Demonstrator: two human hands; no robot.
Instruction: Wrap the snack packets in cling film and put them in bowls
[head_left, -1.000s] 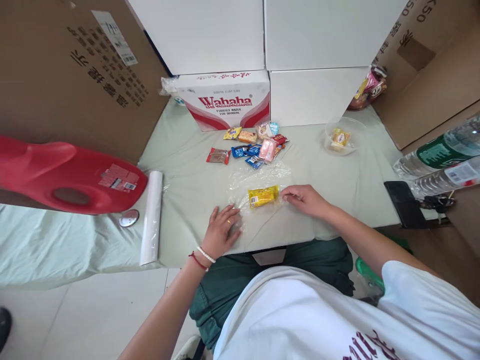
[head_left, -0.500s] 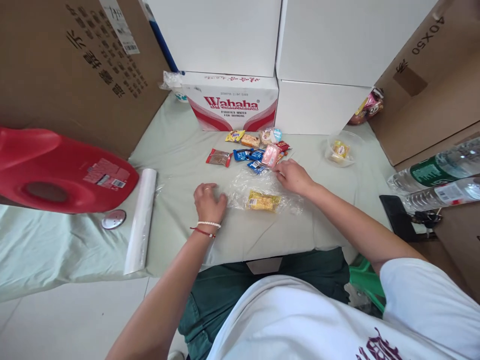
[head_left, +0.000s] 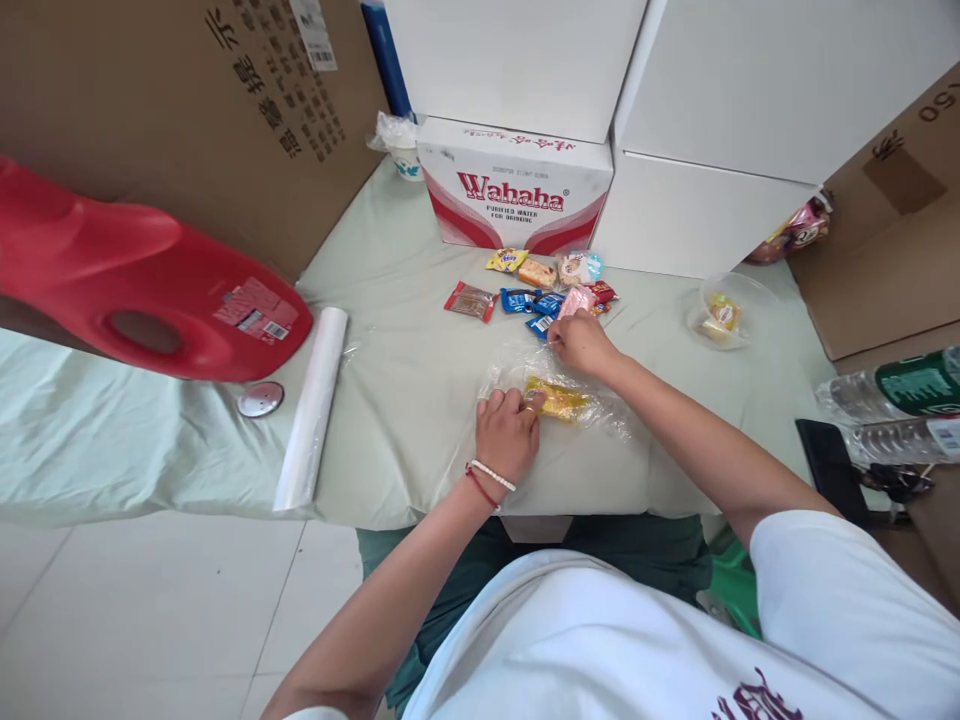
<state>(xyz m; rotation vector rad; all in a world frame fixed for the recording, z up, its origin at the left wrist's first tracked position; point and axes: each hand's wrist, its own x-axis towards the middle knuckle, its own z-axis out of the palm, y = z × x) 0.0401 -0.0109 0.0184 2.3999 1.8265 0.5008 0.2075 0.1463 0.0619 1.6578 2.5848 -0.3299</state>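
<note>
A yellow-wrapped snack (head_left: 559,400) lies on a crumpled sheet of clear plastic film (head_left: 607,415) at the middle of the table. My left hand (head_left: 506,440) is at the film's left side, right beside the snack, its fingers bent down and closed on the film. At the film's far edge, my right hand (head_left: 585,345) pinches the film with fingers together; its fingertips are partly hidden. Just beyond it is a pink-wrapped snack (head_left: 577,300). Blue packets (head_left: 540,326) lie to the left of that hand, and a red-ended brown packet (head_left: 471,301) lies farther left.
A white roll (head_left: 311,410) and a round lid (head_left: 260,399) lie left, near a red jug (head_left: 172,290). Behind stands a Wahaha carton (head_left: 517,190). At right are a clear bowl (head_left: 742,325) with a snack inside, a black phone (head_left: 829,465) and plastic bottles (head_left: 900,440).
My left hand has moved right, from beside the film onto it and up against the yellow snack. My right hand stays at the film's far edge. The camera view has shifted.
</note>
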